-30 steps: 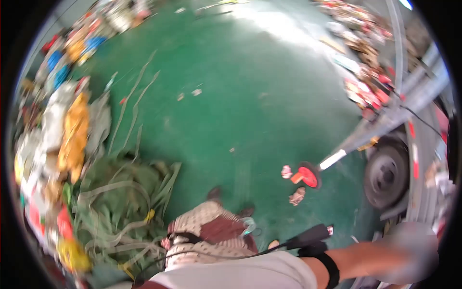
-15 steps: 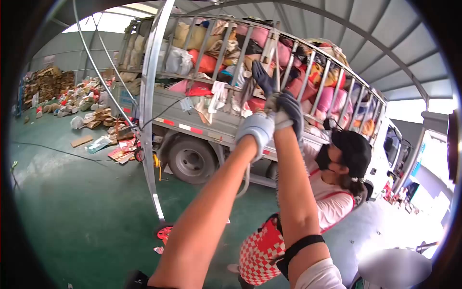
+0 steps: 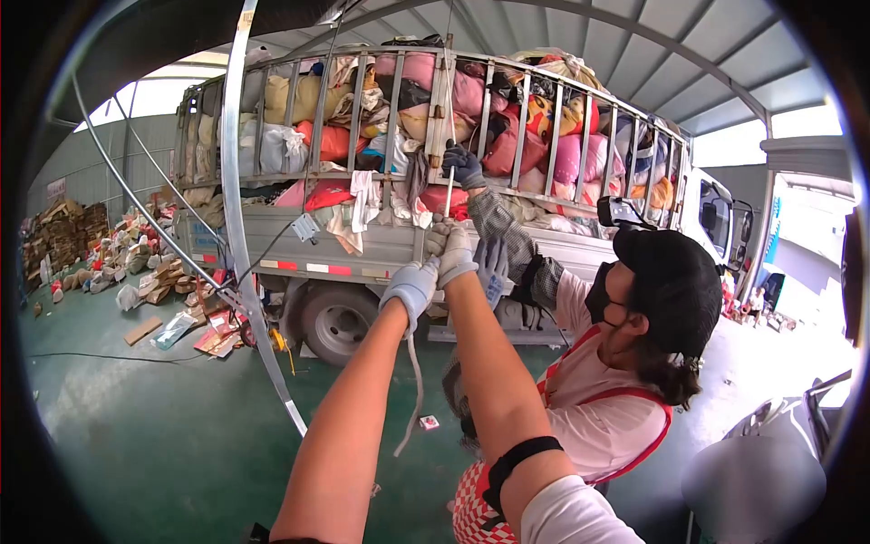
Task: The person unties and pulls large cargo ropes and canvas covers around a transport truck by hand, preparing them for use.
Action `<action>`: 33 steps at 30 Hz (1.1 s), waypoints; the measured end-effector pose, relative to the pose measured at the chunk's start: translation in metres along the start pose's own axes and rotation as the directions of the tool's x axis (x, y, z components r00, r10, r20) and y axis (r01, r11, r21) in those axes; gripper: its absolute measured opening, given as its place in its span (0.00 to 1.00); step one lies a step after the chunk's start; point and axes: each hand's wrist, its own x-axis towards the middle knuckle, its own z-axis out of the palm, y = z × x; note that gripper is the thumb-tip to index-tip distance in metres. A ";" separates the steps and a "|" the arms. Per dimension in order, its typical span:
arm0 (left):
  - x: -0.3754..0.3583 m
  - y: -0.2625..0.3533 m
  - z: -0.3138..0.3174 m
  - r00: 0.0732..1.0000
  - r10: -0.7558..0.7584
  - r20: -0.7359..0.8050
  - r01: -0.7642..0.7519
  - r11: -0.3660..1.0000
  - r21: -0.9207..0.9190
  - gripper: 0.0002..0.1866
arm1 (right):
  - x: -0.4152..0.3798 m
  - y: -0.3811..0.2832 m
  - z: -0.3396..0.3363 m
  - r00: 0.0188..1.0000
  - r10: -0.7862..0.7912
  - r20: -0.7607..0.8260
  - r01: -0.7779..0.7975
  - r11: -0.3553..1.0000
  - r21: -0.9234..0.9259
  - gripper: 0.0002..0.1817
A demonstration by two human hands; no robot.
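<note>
Our forearms are cut off by the bottom edge of the frame. Where our gloved hands, left hand [image 3: 412,286] and right hand [image 3: 453,252], close on the strap [image 3: 415,385], we cannot tell how the strap runs between them. A co-worker's lower gloved hand [image 3: 492,263] sits partly hidden behind our right hand. At lower right a grey blurred patch [image 3: 752,471] hides whatever lies there. The scrap piles [image 3: 82,245] at the left are too small to make out.
</note>
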 end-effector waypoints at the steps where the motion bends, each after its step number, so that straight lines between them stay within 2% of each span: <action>1: -0.001 0.004 0.009 0.999 0.034 -0.034 -0.030 0.994 0.106 0.29 | 0.000 -0.011 -0.009 0.998 0.027 0.058 -0.028 0.999 0.023 0.07; 3: -0.007 0.026 0.022 0.991 0.104 -0.084 -0.071 0.943 0.324 0.28 | -0.006 -0.034 -0.008 0.989 0.066 0.132 -0.072 0.997 0.041 0.07; 4: -0.019 0.041 0.025 0.986 0.133 -0.096 -0.079 0.898 0.434 0.28 | -0.007 -0.043 -0.013 0.959 0.125 0.255 -0.165 0.976 0.142 0.07; 6: -0.021 0.056 0.027 0.993 0.095 -0.071 -0.057 0.908 0.416 0.28 | -0.011 -0.053 -0.007 0.977 0.113 0.178 -0.145 0.974 0.174 0.08; 8: -0.018 0.060 0.031 0.998 0.053 -0.032 -0.035 0.916 0.399 0.28 | -0.006 -0.057 -0.016 0.977 0.090 0.193 -0.118 0.983 0.140 0.08; 10: -0.015 0.060 0.035 0.998 0.063 -0.016 -0.050 0.903 0.427 0.27 | -0.001 -0.061 -0.024 0.971 0.118 0.210 -0.162 0.965 0.208 0.09; 12: -0.020 0.065 0.042 0.998 0.053 -0.015 -0.041 0.890 0.454 0.27 | -0.001 -0.067 -0.034 0.964 0.145 0.224 -0.184 0.969 0.165 0.09; 14: -0.019 0.062 0.046 1.000 -0.018 0.017 0.008 0.882 0.471 0.27 | 0.002 -0.066 -0.044 0.982 0.159 0.103 -0.179 0.956 0.231 0.09; 15: -0.010 0.051 0.053 0.999 -0.015 0.036 -0.003 0.886 0.464 0.28 | -0.001 -0.065 -0.052 0.982 0.163 0.098 -0.182 0.954 0.239 0.09; 17: -0.003 0.041 0.064 1.000 -0.001 0.023 -0.009 0.897 0.443 0.28 | 0.001 -0.070 -0.058 0.996 0.091 0.004 -0.091 0.988 0.125 0.09; 18: 0.000 0.038 0.070 1.000 0.013 0.012 -0.017 0.912 0.411 0.29 | 0.001 -0.075 -0.061 0.993 0.108 0.050 -0.115 0.979 0.171 0.09; 19: -0.002 0.040 0.075 0.999 0.047 -0.018 -0.036 0.915 0.401 0.28 | 0.000 -0.081 -0.059 0.996 0.084 0.015 -0.085 0.988 0.127 0.09; 21: 0.000 0.048 0.079 0.999 0.028 0.026 -0.036 0.932 0.362 0.29 | -0.003 -0.092 -0.055 0.998 0.015 -0.056 -0.014 1.000 0.028 0.09; 22: -0.001 0.053 0.079 0.998 0.013 0.069 -0.034 0.947 0.321 0.29 | -0.003 -0.098 -0.055 1.000 0.011 -0.005 -0.010 1.000 0.027 0.08; 24: -0.004 0.061 0.080 0.998 -0.002 0.058 -0.018 0.941 0.339 0.29 | -0.006 -0.102 -0.053 0.999 0.039 0.027 -0.042 0.993 0.115 0.08; 26: -0.012 0.067 0.072 0.999 -0.015 0.047 -0.006 0.912 0.411 0.28 | -0.006 -0.096 -0.048 0.994 0.092 0.066 -0.099 0.988 0.118 0.09; 28: -0.021 0.066 0.055 0.995 -0.048 0.088 0.010 0.922 0.388 0.27 | -0.005 -0.080 -0.042 0.984 0.101 0.146 -0.121 0.984 0.133 0.09; 30: -0.042 0.071 0.034 0.997 0.050 -0.058 -0.020 0.900 0.435 0.28 | -0.017 -0.059 -0.015 0.994 0.032 0.109 -0.042 0.995 0.092 0.09; 32: -0.042 0.058 0.011 0.992 0.099 -0.082 -0.054 0.899 0.435 0.29 | -0.016 -0.034 0.003 0.999 -0.051 0.007 0.051 0.999 0.003 0.08; 33: -0.041 0.057 0.002 0.999 0.008 -0.052 0.018 0.874 0.486 0.28 | -0.009 -0.023 -0.002 0.997 -0.033 0.072 0.028 0.997 0.072 0.08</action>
